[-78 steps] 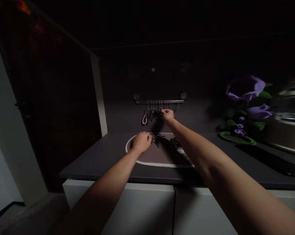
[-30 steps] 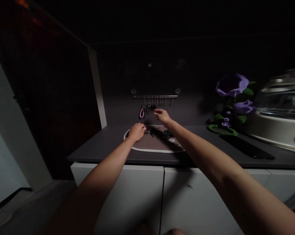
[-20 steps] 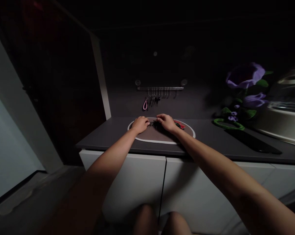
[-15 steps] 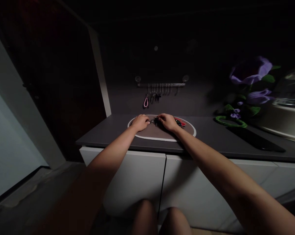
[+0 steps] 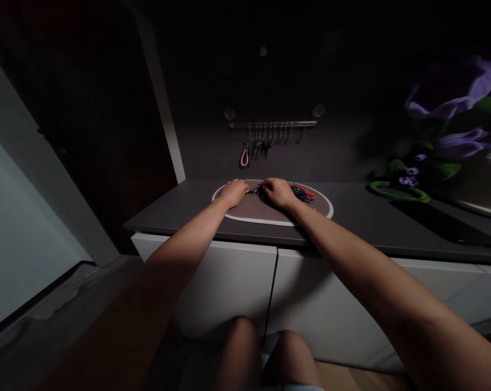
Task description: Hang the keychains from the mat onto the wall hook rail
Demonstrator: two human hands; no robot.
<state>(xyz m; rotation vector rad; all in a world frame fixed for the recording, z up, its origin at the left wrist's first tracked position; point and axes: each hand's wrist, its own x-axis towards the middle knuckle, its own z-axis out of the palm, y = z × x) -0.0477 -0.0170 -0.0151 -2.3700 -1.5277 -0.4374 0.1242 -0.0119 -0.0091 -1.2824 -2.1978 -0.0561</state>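
Note:
A small bunch of keys (image 5: 254, 190) lies between my two hands, just over an oval brown mat with a white rim (image 5: 265, 221). My left hand (image 5: 234, 193) is on the left part of the mat, its fingers closed at the left end of the keys. From the other side my right hand (image 5: 278, 192) pinches the keys' darker right end, which its fingers partly hide. Just right of that hand, a dark item with green bits (image 5: 299, 192) and a red flat piece (image 5: 308, 191) rest on the mat.
A clear hook rail (image 5: 273, 124) on the dark wall carries several keys (image 5: 262, 146) and a pink loop strap (image 5: 244, 156). Purple flowers (image 5: 459, 144), a green ring (image 5: 400, 196) and a black flat object (image 5: 448, 222) are on the counter at right. White cabinet doors (image 5: 229, 282) stand below.
The view has tilted down slightly, so the rail and mat appear higher. Both hands stay at the keys over the mat, with little visible movement.

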